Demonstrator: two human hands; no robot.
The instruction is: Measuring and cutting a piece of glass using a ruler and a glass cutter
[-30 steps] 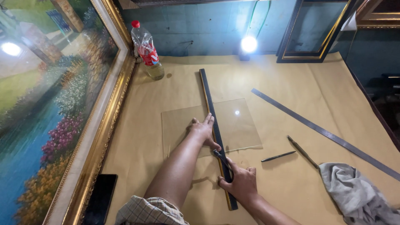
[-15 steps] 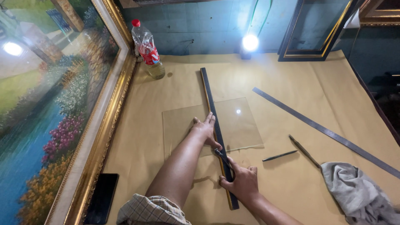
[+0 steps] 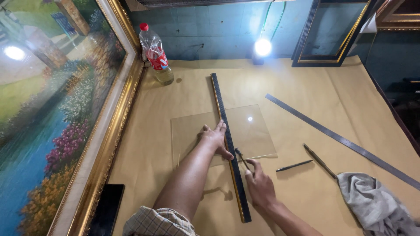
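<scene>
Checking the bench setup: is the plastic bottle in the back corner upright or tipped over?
Upright. The plastic bottle stands on its base on the brown paper, red cap on top, leaning slightly by the gold picture frame.

left arm: bare from the elbow down, no watch or band, came in beside the black straightedge (image 3: 230, 148)
left hand (image 3: 213, 139): ungloved, no rings seen
left sleeve (image 3: 159, 222): short, checked weave, beige-grey with darker lines, hem near straightedge's lower end
right hand (image 3: 259, 187): ungloved, wrist bare, no jewellery
</scene>
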